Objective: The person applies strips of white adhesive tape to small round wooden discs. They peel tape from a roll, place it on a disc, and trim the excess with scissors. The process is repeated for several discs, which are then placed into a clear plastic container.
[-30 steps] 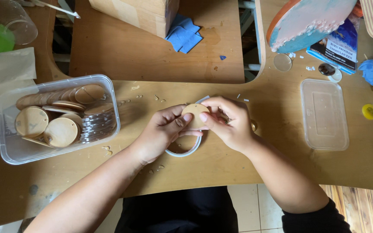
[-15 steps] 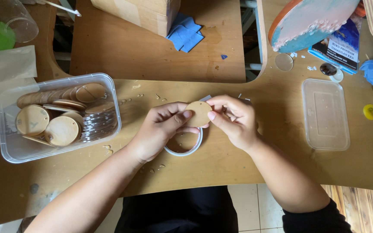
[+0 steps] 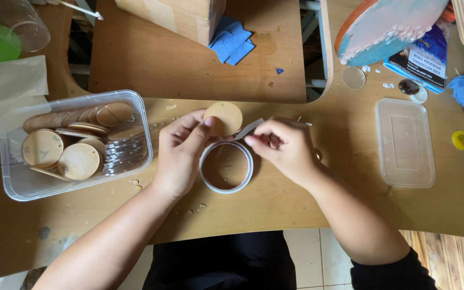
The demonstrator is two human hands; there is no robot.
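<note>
Left hand (image 3: 181, 153) fingers pinch round wooden disc (image 3: 223, 118) at frame centre, above tape roll (image 3: 225, 166) on bench (image 3: 307, 209). Right hand (image 3: 285, 150) fingers grip film strip (image 3: 248, 129); best peeled slowly, disc held steady.

A tan disc (image 3: 223, 118) is showing over a white tape ring (image 3: 226, 166); blue cloth (image 3: 232, 43) (folded) is lying beside a yellow cap (image 3: 461, 140).

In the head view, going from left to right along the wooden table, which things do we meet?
Clear tub of wooden discs → left hand → tape roll → right hand → clear lid → yellow cap.
</note>
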